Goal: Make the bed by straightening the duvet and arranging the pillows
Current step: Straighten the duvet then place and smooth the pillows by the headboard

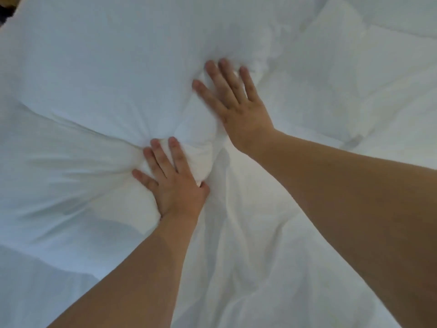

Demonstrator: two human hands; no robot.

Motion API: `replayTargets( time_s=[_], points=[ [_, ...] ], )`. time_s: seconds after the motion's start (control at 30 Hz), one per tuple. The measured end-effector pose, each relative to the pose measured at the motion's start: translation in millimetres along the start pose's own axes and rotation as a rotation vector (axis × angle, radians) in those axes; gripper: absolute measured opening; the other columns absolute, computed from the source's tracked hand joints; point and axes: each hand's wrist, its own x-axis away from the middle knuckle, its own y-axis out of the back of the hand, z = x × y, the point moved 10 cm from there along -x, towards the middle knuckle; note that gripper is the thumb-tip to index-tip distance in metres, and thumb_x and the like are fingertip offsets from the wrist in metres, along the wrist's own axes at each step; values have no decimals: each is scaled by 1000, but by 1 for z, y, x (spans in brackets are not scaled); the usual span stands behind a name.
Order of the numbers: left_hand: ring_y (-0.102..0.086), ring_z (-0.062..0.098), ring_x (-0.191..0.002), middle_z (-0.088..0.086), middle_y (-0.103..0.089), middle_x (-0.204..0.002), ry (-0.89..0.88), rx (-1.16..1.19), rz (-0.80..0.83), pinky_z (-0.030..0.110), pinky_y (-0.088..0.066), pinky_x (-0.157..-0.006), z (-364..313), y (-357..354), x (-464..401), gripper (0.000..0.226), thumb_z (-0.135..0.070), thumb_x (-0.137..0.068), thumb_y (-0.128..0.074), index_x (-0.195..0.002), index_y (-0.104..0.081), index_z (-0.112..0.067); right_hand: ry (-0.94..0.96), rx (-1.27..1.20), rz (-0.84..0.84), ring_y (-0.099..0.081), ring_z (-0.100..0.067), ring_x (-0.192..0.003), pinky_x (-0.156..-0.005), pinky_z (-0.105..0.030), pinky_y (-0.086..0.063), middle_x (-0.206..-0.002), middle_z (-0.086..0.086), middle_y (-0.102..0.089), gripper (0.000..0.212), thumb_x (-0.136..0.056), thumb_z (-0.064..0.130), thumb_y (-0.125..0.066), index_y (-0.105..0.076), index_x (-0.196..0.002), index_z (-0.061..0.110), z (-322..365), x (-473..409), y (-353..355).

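A large white pillow (113, 67) fills the upper left of the head view. My left hand (172, 183) lies flat with fingers spread, pressing into the pillow's near corner where the fabric bunches. My right hand (236, 100) lies flat with fingers apart on the pillow's right edge, slightly blurred. Neither hand holds anything. The white duvet (260, 268) lies wrinkled under both forearms across the lower part of the view. A second white pillow (354, 67) lies at the upper right, partly folded.
White bedding covers nearly the whole view. A sliver of dark floor or furniture (6, 13) shows at the top left corner, past the pillow's edge.
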Motion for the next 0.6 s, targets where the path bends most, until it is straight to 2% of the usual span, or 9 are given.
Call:
replayTargets(
  time_s=[0.13,0.23,0.3,0.37,0.4,0.43,0.5,0.53,0.6],
  points=[
    [-16,46,-144,30,-17,-155,-139,71,-119,60,-11,-116,1,-14,-15,118,-46,-56,-74,-151,-20,-2,-79,73,-43,-15,-41,-145,-116,-60,-7,-158,-17,-18,74,-89,8,-50,-14,-153,16,6,-14,-34],
    [-25,48,-140,33,-26,-150,-164,124,-147,56,-20,-116,-4,-24,-26,117,-44,-51,-79,-147,-30,3,-84,67,-129,-22,-38,-133,-113,-59,-4,-138,-15,-34,59,-80,13,-57,-35,-134,12,6,-26,-42],
    [-31,49,-137,34,-32,-147,-170,158,-143,55,-23,-115,-7,-30,-30,114,-42,-50,-80,-143,-35,6,-68,84,-129,-35,-33,-112,-106,-52,-14,-114,-15,-48,44,-69,12,-58,-46,-111,10,9,-33,-45],
    [-41,46,-131,32,-42,-140,-158,151,-114,52,-30,-113,-7,-31,-32,104,-38,-51,-81,-137,-42,7,-35,86,-69,-50,-33,-92,-92,-43,-26,-92,-14,-59,29,-64,12,-58,-57,-93,10,11,-36,-43],
    [-50,45,-123,30,-50,-131,-154,130,-89,49,-38,-109,-8,-31,-33,95,-32,-51,-82,-131,-48,7,-19,53,-40,-56,-33,-84,-86,-41,-28,-85,-13,-62,23,-63,12,-58,-61,-86,10,11,-36,-39],
    [-58,43,-108,28,-58,-118,-150,110,-87,45,-48,-97,-10,-26,-32,82,-24,-49,-82,-121,-55,6,-2,-1,7,-59,-33,-80,-84,-40,-30,-81,-12,-63,21,-62,11,-58,-63,-83,10,10,-34,-32],
    [-63,39,-79,23,-61,-95,-132,106,-110,37,-53,-67,-8,-1,-29,53,-10,-52,-79,-101,-61,1,32,-126,109,-61,-34,-84,-84,-38,-34,-84,-11,-67,23,-66,11,-57,-67,-87,13,10,-26,-18],
    [-63,39,-76,21,-61,-94,-120,128,-67,36,-49,-60,-7,14,-27,44,-7,-58,-74,-99,-61,-1,60,-161,130,-63,-34,-88,-84,-37,-35,-88,-9,-68,25,-69,13,-56,-68,-92,16,11,-19,-3],
    [-62,40,-85,18,-61,-101,-90,185,-13,38,-39,-61,1,46,-20,32,-8,-72,-64,-104,-59,-6,93,-212,120,-65,-32,-92,-83,-35,-36,-94,-6,-70,33,-73,16,-55,-68,-103,23,11,-5,35]
  ],
)
